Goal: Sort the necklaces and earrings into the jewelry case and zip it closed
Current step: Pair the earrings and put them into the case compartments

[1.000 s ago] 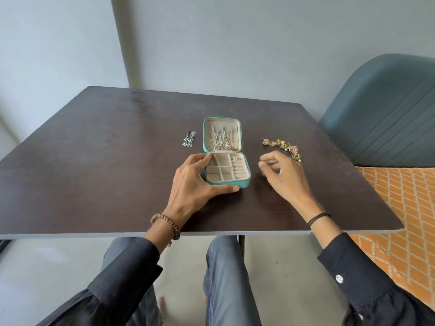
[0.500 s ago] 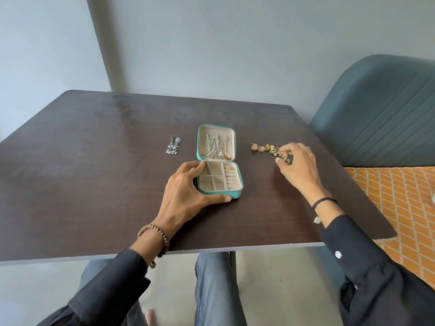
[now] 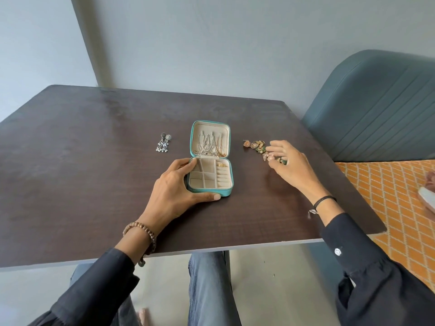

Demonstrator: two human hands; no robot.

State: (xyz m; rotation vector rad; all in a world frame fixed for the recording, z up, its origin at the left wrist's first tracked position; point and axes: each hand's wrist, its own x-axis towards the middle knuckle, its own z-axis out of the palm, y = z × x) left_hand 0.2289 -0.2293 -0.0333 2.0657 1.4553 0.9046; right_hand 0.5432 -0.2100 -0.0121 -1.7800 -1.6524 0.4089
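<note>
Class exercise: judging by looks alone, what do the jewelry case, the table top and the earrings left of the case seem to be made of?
Jewelry case: teal shell, probably faux leather, with a smooth sheen; cream lining looks velvety and matte.
Table: dark brown wood or laminate, faint grain, dull reflections.
Silver earrings: likely metal, with a grey glint and small bead-like drops.

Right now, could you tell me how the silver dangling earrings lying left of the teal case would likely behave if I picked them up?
The silver dangling earrings would probably hang floppy, since each ends in a loose cluster of small beads. They look small and thin, so likely light. On the dark wooden table the two lie touching, so the strands might tangle and lift together.
</note>
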